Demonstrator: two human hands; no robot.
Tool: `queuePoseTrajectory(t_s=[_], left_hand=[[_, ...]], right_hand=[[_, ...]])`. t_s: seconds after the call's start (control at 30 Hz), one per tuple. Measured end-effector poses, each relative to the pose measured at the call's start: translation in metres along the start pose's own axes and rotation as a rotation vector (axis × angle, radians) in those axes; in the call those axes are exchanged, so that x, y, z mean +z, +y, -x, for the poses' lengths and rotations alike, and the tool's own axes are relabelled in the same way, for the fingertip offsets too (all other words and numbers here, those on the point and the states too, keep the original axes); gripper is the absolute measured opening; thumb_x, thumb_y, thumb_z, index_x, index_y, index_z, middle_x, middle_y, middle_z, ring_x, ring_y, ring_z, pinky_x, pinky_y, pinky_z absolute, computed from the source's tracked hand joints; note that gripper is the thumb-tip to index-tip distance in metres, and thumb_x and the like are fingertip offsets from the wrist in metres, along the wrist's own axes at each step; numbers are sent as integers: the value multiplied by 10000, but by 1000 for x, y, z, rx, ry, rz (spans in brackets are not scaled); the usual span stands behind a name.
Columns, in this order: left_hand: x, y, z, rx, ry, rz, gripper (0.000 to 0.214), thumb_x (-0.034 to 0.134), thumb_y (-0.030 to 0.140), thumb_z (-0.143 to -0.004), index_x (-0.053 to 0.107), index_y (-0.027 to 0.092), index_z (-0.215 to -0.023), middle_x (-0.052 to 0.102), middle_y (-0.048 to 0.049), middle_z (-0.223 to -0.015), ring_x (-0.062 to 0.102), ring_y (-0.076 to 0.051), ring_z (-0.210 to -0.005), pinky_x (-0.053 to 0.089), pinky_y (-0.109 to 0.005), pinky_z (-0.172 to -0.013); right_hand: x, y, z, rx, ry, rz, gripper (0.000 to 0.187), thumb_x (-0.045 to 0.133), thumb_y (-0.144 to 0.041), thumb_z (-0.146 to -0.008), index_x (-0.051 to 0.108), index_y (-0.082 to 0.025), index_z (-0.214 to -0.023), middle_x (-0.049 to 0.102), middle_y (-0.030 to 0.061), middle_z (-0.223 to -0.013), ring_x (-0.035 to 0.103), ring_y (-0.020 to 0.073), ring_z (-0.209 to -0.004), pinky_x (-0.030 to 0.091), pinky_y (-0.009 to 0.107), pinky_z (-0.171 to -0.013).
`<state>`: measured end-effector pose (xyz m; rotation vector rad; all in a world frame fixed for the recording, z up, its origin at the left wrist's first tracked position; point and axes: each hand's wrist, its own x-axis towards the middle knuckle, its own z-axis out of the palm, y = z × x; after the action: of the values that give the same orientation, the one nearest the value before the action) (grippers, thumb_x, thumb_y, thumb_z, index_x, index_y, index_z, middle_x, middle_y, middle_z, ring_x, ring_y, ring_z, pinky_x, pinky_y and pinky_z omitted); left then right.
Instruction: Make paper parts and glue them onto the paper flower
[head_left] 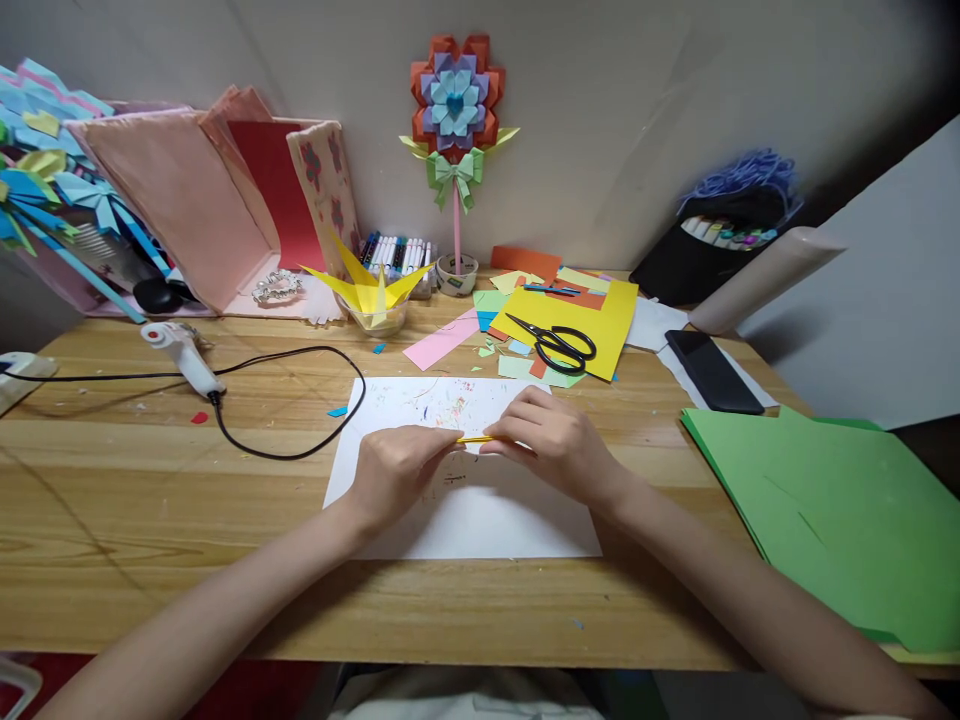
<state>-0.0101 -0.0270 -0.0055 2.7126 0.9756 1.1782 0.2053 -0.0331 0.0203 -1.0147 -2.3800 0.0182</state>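
Between my two hands is a small piece of yellow paper, seen as a thin strip with its ends hidden by the fingers. My left hand pinches its left end, and my right hand pinches the right end. Both hands are just over a white sheet marked with coloured specks. Beyond them lie black-handled scissors on a sheet of yellow paper. A yellow folded paper piece with pointed tips stands in a clear bowl.
A white glue gun trails a looped black cord to the left. Behind stand a folded-paper flower and pink box. Paper scraps lie mid-table. To the right are a phone, green sheets and a black pen holder.
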Motion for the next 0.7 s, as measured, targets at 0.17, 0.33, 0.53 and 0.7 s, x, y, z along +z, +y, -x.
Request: queuePoseTrajectory(t_s=[0.17, 0.33, 0.53, 0.7], left_hand=[[0, 0, -1, 17, 34, -39, 141, 560, 112, -789, 651, 167, -882, 718, -11, -717, 665, -127, -607, 487, -194, -544], [-2, 1, -2, 23, 39, -57, 169, 544, 97, -792, 645, 175, -902, 723, -8, -745, 668, -124, -622, 484, -192, -537], [-3, 2, -3, 88, 70, -118, 234, 513, 71, -795, 634, 199, -949, 728, -6, -798, 680, -127, -685, 497, -196, -571], [-2, 2, -1, 100, 52, -142, 252, 524, 45, -781, 624, 183, -966, 726, -8, -819, 678, -131, -707, 499, -206, -592]], right_hand=[[-4, -2, -2, 103, 39, -168, 164, 591, -322, -813, 660, -174, -795, 670, 45, -720, 532, 171, -710, 410, 295, -659], [-6, -2, -2, 198, 45, -257, 90, 655, -272, -764, 669, -185, -783, 672, 36, -715, 555, 172, -708, 431, 301, -658], [-6, 0, -1, 323, 38, -339, 80, 691, -240, -728, 672, -197, -793, 673, 33, -767, 580, 176, -758, 450, 319, -701], [-4, -4, -1, 308, 51, -250, 41, 691, -201, -725, 662, -181, -745, 653, 30, -698, 559, 177, -719, 425, 301, -650]])
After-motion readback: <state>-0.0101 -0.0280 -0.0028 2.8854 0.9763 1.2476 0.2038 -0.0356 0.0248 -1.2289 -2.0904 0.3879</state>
